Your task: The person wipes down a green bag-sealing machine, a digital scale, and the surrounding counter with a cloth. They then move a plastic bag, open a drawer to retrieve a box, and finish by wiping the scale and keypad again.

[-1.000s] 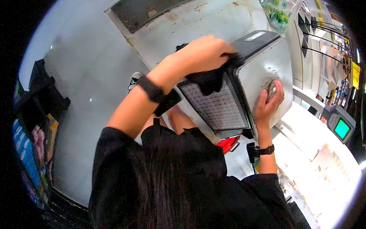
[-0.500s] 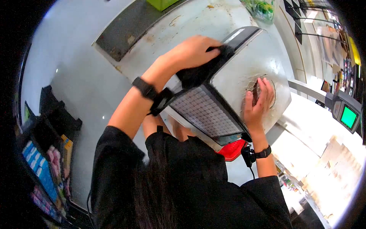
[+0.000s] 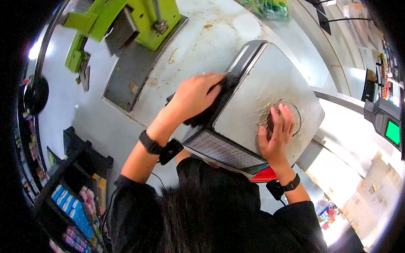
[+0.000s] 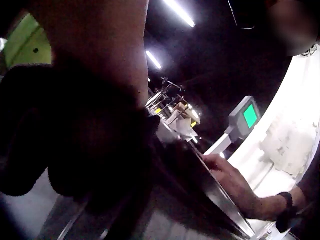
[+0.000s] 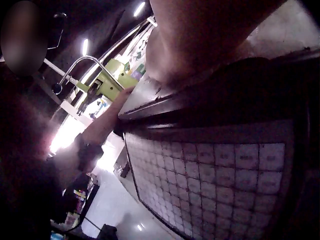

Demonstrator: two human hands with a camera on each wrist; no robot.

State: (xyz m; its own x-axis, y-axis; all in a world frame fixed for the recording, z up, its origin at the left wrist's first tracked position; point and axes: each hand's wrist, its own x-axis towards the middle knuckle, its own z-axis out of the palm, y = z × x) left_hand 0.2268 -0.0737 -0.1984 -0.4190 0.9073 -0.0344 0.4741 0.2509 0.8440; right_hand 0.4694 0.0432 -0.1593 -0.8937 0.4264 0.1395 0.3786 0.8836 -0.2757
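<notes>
A grey weighing scale (image 3: 253, 80) with a flat metal top sits at an angle before me. On its near side is a grid keypad (image 3: 223, 147), also large in the right wrist view. My left hand (image 3: 194, 97) grips a black cloth (image 3: 200, 118) against the scale's dark left side. On the metal top rests my right hand (image 3: 276, 139), its fingers spread loosely over a worn brown patch. In the left wrist view that right hand (image 4: 230, 182) shows beyond the top's edge; the left hand's work is mostly dark there.
A green metal machine (image 3: 152, 25) stands at the far left of the stained white surface (image 3: 198, 50). A lit green display (image 3: 393, 131) rises on the right. A black shelf (image 3: 71, 168) with packets is at left, a red object (image 3: 265, 174) below the scale.
The head view has shifted, bringing the green machine in at upper left. My left hand has moved the cloth along the scale's dark side; the right hand stays on the metal top.
</notes>
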